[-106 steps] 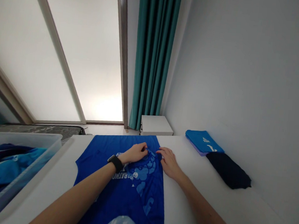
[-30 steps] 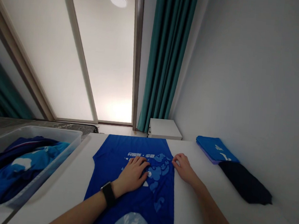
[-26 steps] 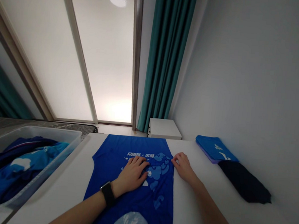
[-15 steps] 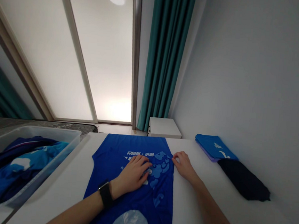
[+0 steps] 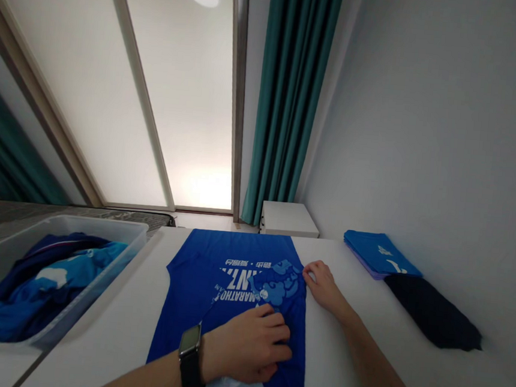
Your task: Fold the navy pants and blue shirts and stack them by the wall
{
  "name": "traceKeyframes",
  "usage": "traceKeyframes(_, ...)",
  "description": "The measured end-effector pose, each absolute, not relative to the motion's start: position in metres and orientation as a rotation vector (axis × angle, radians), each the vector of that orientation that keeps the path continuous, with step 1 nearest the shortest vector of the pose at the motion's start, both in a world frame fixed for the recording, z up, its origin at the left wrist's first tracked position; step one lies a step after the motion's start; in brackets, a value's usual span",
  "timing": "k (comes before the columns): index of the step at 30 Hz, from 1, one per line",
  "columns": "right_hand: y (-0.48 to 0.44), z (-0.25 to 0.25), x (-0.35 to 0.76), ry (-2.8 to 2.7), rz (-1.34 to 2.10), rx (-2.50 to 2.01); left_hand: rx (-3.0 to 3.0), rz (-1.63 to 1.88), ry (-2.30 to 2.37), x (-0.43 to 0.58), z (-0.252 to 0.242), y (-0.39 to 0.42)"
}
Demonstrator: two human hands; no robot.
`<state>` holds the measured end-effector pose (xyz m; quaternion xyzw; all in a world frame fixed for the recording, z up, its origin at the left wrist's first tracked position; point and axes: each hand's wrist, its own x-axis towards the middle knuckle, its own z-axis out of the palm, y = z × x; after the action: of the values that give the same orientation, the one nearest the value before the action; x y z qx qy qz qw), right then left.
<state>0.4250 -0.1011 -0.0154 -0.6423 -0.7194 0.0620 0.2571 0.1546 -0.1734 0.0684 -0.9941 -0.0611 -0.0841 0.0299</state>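
Observation:
A blue sleeveless sports shirt (image 5: 239,246) with white lettering and lighter blue cloud shapes lies spread on the white table (image 5: 106,325), its print upside down to me. My left hand (image 5: 251,343), with a black watch on the wrist, is over the lower middle of the shirt. Its fingers are curled into the cloth, and diagonal creases run across the print beside it. My right hand (image 5: 322,283) pinches the shirt's right edge near the shoulder between thumb and fingertips.
At the left stands a clear plastic bin (image 5: 133,249) with crumpled blue clothes (image 5: 70,273). To the right lie a folded blue garment (image 5: 382,252) and a dark piece of cloth (image 5: 432,311), near the wall. A white cabinet (image 5: 289,219) stands beyond the table.
My left hand has moved down and right over the shirt, uncovering more lettering, and the cloth there has creased. The right hand keeps its pinch at the edge. The view has shifted slightly.

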Motion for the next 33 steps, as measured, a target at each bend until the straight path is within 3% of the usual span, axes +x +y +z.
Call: traceKeyframes(33,-0.104,-0.012,0.418,-1.950,0.104,-1.800,-2.982,-0.445,-0.016,0.169,0.048,-0.191)
